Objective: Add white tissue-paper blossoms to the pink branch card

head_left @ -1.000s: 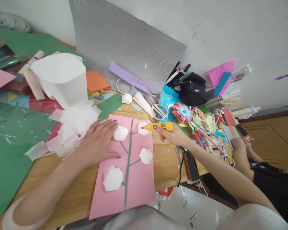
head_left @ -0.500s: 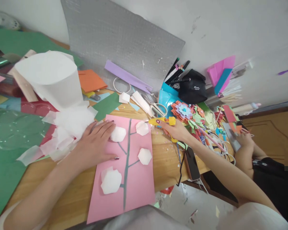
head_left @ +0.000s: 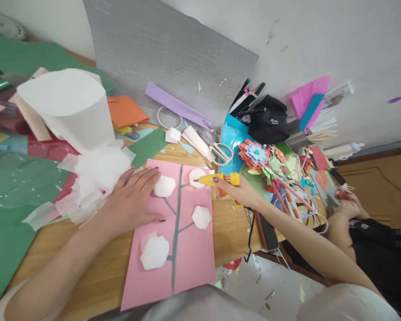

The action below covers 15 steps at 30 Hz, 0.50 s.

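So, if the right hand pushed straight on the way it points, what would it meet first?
The right hand, led by the yellow glue gun, would probably meet the upper-right white paper piece first; whether they touch is unclear.

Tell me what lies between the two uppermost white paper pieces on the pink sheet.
The head view shows a drawn grey stem and its short branch there.

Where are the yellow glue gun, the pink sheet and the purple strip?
Yellow glue gun (head_left: 206, 179): head view, on the front of its barrel.
Pink sheet (head_left: 194, 263): head view, on a bare part at its lower right.
Purple strip (head_left: 178, 105): head view, on the middle of its length.
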Motion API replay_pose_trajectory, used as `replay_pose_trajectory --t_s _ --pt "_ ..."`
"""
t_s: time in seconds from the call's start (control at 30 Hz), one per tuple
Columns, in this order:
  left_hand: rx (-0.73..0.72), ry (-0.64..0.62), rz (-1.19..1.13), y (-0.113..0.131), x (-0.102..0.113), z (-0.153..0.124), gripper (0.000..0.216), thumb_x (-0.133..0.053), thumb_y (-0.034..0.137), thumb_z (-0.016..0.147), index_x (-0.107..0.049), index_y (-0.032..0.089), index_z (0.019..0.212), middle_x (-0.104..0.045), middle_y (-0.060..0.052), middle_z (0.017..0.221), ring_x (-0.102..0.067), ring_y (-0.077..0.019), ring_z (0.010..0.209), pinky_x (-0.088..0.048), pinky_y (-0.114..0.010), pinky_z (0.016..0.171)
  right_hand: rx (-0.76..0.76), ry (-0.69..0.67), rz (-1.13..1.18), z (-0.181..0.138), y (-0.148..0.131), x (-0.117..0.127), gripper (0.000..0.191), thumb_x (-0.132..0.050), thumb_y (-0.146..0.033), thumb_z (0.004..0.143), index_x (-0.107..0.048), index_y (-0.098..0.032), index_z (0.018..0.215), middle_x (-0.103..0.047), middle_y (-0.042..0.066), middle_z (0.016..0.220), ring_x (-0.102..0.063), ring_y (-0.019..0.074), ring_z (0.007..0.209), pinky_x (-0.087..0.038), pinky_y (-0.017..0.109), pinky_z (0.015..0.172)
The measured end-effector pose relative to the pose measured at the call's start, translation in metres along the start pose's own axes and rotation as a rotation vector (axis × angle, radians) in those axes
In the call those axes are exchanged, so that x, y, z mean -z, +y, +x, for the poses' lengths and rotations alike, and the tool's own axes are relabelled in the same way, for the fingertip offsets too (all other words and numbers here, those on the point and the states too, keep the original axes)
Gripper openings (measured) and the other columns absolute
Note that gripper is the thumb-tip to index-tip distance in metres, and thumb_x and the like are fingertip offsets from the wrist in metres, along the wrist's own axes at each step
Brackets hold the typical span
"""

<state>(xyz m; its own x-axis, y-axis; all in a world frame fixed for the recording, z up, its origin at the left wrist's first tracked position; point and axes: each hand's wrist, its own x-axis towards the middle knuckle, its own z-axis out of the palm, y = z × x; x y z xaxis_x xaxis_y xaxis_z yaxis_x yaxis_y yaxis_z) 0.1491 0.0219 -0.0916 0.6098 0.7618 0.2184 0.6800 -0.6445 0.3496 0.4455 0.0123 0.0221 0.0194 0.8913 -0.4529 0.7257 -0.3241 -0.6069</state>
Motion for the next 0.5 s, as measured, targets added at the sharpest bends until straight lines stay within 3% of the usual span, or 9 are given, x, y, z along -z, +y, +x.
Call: replay_pose_trajectory --t_s 0.17,0.37,0.5 --pt "-0.004 -0.006 0.016 -0.001 -0.001 0.0 0.093 -0.07 0.061 0.074 -0.039 0.009 0.145 -0.048 -0.02 0.151 -0.045 -0.0355 0.138 -0.019 -0.05 0.118 0.008 0.055 0.076 0.002 0.006 -0.001 0.055 -0.053 -0.068 0.082 -0.065 -0.017 0.062 -0.066 0.005 0.061 -0.057 0.0135 0.054 -0.038 0.022 0.043" --pt "-0.008 -0.009 0.023 -0.001 -0.001 -0.001 0.094 -0.071 0.062 0.073 -0.039 0.009 0.144 -0.047 -0.019 0.152 -0.045 -0.035 0.138 -0.018 -0.05 0.119 -0.005 0.032 0.044 0.001 0.007 -0.012 0.052 -0.056 -0.065 0.08 -0.062 -0.017 0.061 -0.06 0.001 0.055 -0.042 0.0072 0.041 -0.03 0.02 0.036" --pt "-0.001 -0.015 0.028 -0.001 -0.001 -0.001 0.099 -0.073 0.063 0.07 -0.038 0.008 0.145 -0.047 -0.02 0.151 -0.045 -0.0348 0.138 -0.018 -0.05 0.119 0.033 0.029 0.034 -0.004 0.005 -0.015 0.047 -0.059 -0.063 0.078 -0.063 -0.017 0.064 -0.055 -0.002 0.053 -0.041 0.0072 0.043 -0.032 0.02 0.039"
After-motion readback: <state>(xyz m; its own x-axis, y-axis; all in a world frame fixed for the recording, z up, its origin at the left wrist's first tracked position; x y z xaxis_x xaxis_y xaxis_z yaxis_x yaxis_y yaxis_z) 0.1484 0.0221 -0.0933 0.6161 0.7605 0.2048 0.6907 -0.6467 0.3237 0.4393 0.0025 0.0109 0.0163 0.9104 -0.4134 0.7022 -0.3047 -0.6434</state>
